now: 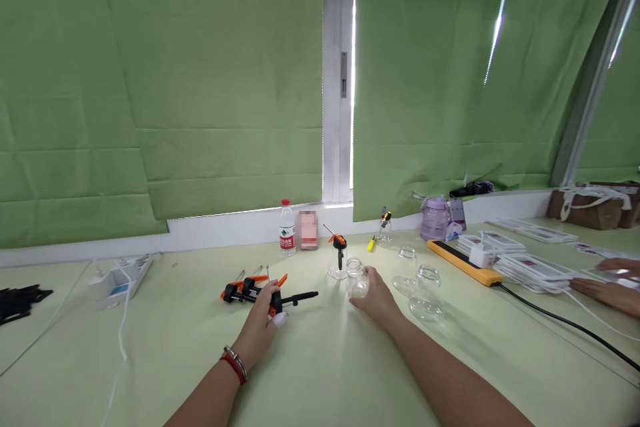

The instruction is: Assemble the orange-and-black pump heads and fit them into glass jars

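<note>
My left hand (260,327) is closed at the near side of a pile of black and orange clamp-like tools (250,288); something small and whitish shows by its fingers. My right hand (376,300) is wrapped round a clear glass jar (357,279) from the right. Just left of that jar, a black and orange tool (340,250) stands upright in another clear glass piece (338,271). More clear glass jars (428,277) stand to the right of my right hand, beside a clear round glass piece (403,284).
Behind are a water bottle (287,230), a pink box (309,231) and a purple jug (435,219). An orange power strip (464,263) and white stacks (533,269) lie right, near another person's hands (607,287). A white power strip (120,280) with cables lies left.
</note>
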Available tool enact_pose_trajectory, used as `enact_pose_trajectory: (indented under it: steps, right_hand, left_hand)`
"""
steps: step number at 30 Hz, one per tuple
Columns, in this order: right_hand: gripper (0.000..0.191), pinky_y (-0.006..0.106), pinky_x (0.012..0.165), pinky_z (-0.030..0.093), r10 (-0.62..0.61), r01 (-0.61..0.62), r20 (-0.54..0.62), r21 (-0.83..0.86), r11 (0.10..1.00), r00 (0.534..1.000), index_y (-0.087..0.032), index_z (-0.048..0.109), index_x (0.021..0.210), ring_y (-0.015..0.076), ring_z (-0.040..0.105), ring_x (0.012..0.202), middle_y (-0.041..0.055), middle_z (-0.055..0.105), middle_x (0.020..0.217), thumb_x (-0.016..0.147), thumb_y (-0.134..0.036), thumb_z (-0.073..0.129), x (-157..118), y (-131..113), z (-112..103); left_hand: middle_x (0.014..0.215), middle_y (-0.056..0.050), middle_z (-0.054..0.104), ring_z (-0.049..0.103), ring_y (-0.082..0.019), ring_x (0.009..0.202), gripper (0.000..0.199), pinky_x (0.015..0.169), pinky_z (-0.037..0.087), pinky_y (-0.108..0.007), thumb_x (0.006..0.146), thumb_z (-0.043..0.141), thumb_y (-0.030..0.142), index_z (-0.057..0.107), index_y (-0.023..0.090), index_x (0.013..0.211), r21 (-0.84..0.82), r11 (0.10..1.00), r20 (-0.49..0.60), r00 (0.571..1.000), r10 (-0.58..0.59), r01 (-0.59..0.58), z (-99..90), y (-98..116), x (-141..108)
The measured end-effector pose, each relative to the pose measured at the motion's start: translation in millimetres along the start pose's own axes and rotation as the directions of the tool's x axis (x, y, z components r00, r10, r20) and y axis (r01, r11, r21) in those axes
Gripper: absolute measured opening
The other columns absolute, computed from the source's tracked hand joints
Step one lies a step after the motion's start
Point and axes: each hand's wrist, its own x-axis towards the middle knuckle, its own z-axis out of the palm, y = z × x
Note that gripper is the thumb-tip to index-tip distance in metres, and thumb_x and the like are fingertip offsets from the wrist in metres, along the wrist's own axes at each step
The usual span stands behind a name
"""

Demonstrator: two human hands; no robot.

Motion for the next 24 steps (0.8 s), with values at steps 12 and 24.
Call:
enact_pose_trajectory:
  steps: [12, 24]
  right_hand:
    - [0.078, 0.043, 0.105, 0.028, -0.361, 0.382, 0.124, -0.262, 0.886, 0.924, -0.029, 0.046, 0.127, 0.0289, 0.027, 0.13, 0.0044, 0.038, 0.137, 0.054, -0.001, 0.05, -24.3, -24.3, 6.0]
    - [0.07, 0.041, 0.107, 0.029, -0.419, 0.445, 0.2, -0.108, 0.889, 0.886, -0.028, 0.046, 0.127, 0.0253, 0.026, 0.13, 0.0041, 0.037, 0.138, 0.06, -0.011, 0.057, -31.9, -34.9, 2.7]
  left_hand:
    - [0.145, -0.012, 0.029, 0.027, -0.025, 0.134, 0.044, 0.106, 0.03, -0.041, 0.081, 0.048, 0.025, 0.038, 0.022, 0.123, 0.001, 1.0, 0.014, 1.0, 0.016, -0.016, 1.9, -0.6, -0.8]
    - [0.145, -0.011, 0.031, 0.029, -0.025, 0.133, 0.044, 0.106, 0.032, -0.041, 0.079, 0.049, 0.025, 0.041, 0.021, 0.122, -0.005, 1.0, 0.05, 0.999, -0.018, 0.018, 2.6, -1.0, -0.6]
